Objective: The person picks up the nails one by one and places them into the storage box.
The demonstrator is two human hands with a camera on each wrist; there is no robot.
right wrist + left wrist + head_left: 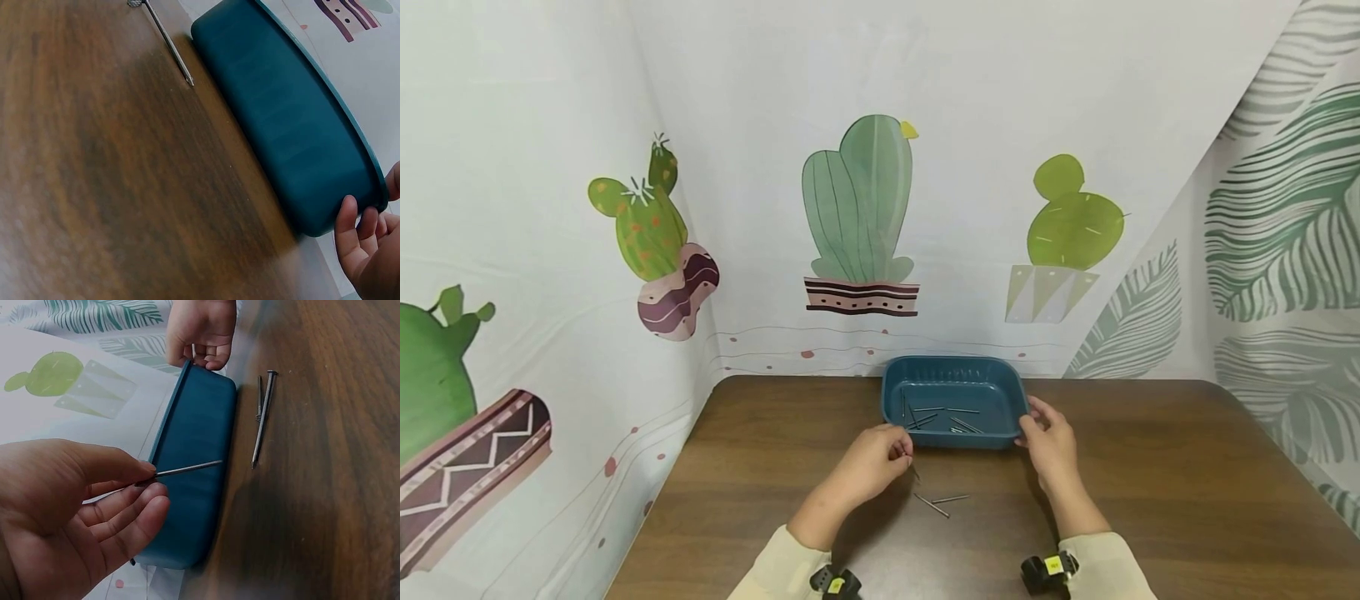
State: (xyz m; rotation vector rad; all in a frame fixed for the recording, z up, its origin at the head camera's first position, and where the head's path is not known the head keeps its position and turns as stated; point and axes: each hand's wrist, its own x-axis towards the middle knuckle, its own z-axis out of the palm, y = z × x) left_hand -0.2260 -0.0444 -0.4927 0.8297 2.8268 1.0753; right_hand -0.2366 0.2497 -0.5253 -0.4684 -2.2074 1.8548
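My left hand (874, 460) pinches a nail (189, 469) between thumb and forefinger, just in front of the near left corner of a blue-green plastic tray (970, 441). In the left wrist view the nail's shank sticks out past the fingertips; its other end is hidden in the hand. My right hand (1051, 437) grips the tray's right end, with the thumb by the rim and fingers against the outer wall (312, 156). Several loose nails (964, 410) lie inside the tray. Two more nails (934, 505) lie on the table in front of it, close together.
The brown wooden table (1157, 492) runs back to a white cloth (760, 250) printed with cacti and leaves. The tray stands at the table's back edge, close to the cloth. Dark wrist cameras (1049, 572) are strapped at both sleeves.
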